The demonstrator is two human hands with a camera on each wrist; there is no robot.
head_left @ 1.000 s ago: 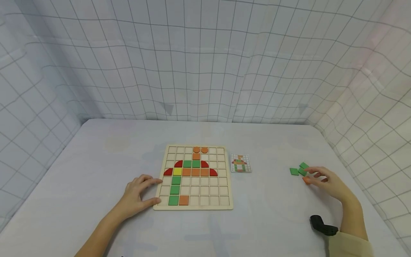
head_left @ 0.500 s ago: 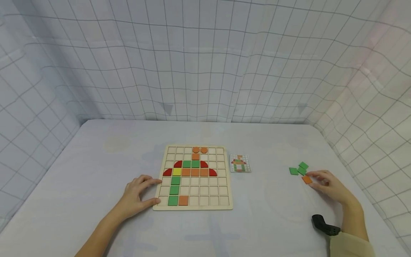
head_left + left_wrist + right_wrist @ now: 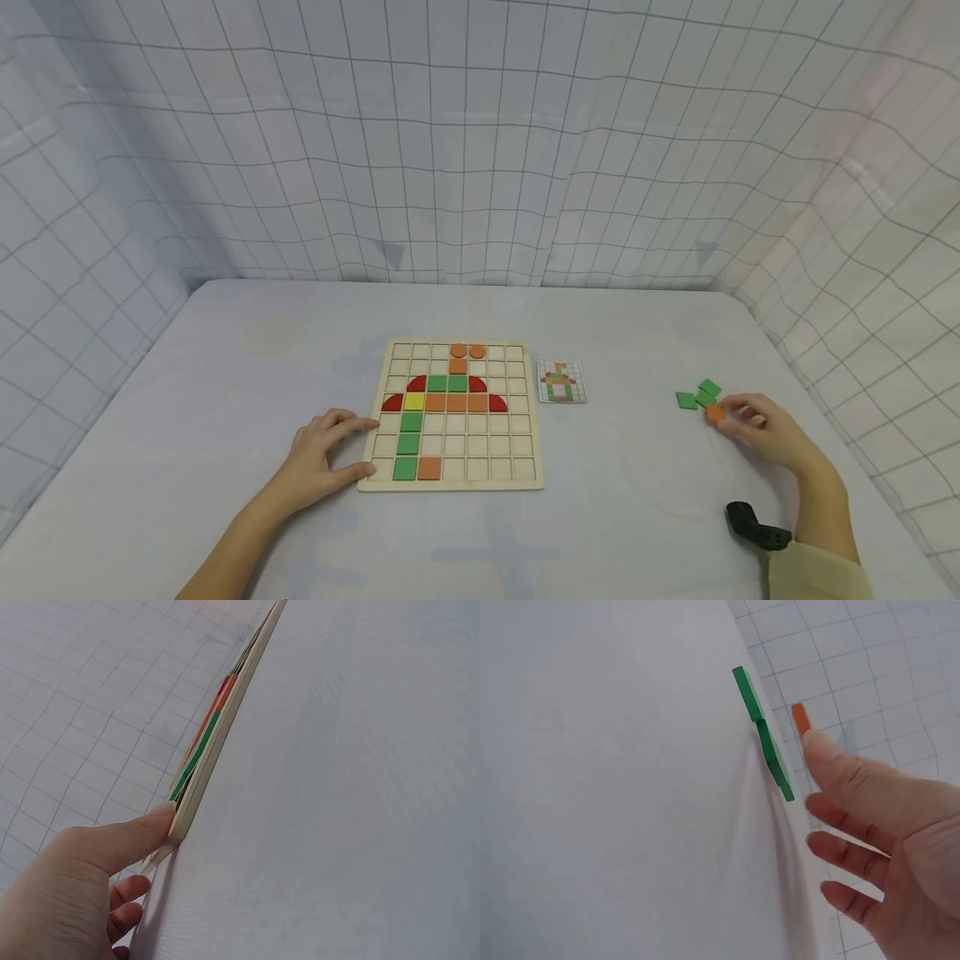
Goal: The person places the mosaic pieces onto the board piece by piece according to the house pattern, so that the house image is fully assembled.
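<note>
My left hand [image 3: 322, 462] lies at the left edge of a wooden grid board [image 3: 491, 446], thumb and index finger spread and touching its rim. In the left wrist view the thumb [image 3: 124, 840] rests on the frame close to a corner. Coloured tiles sit in the board's cells: green and orange squares, a yellow square [image 3: 414, 402], red quarter-rounds and two orange discs [image 3: 468, 352]. Far to the right, my right hand [image 3: 772, 433] pinches an orange square tile [image 3: 801, 718] between thumb and fingers. Several loose green tiles [image 3: 686, 401] lie just beyond it.
A small card [image 3: 562, 382] with a printed coloured pattern lies against the board's right side. A black curved object [image 3: 756, 527] is near my right forearm, by the sleeve [image 3: 817, 573]. White grid-patterned curtains [image 3: 480, 167] surround the table [image 3: 622, 517].
My right fingers have turned the orange tile, and it now stands more squarely toward the head camera. My left hand and the tiles on the board stay as they were.
</note>
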